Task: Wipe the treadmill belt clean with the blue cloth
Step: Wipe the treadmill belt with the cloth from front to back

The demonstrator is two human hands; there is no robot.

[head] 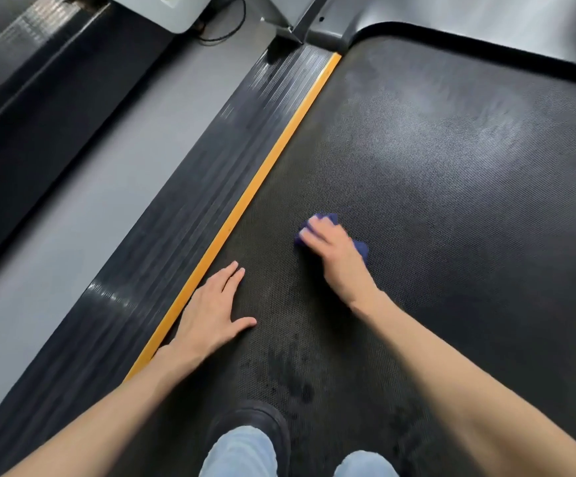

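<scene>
**gymrat_42:** ok so I'm standing right next to this. The person is crouched on the treadmill belt (452, 201) with both bare forearms reaching forward. The right hand (335, 256) is clamped over the blue cloth (360, 250), fingers curled across the top of it. The cloth is bunched up small, so only bits of blue poke out past the fingertips and on the thumb side. It's pressed onto the belt, closer to the left edge than the right.

**deckwiper:** and the other hand?

**gymrat_42:** The left hand (211, 315) is flat on the belt, palm down, fingers straight and close together, thumb splayed out, holding nothing. It sits just beside the yellow strip (266, 173) that runs along the belt's left edge, and it's apart from the cloth hand.

**deckwiper:** does the belt look dirty?

**gymrat_42:** There's a patch of dark spots (290, 380) on the textured surface between the two forearms, nearer the person than either hand. Farther up, the belt has a dull greyish sheen. A black shoe (259, 421) and light blue jeans (242, 452) show at the near end, on the belt. Left of the yellow strip is a ribbed black side rail (193, 187), then grey floor (83, 187), then a second treadmill (21, 80). A black cable (231, 25) loops on the floor at the far end.
</scene>
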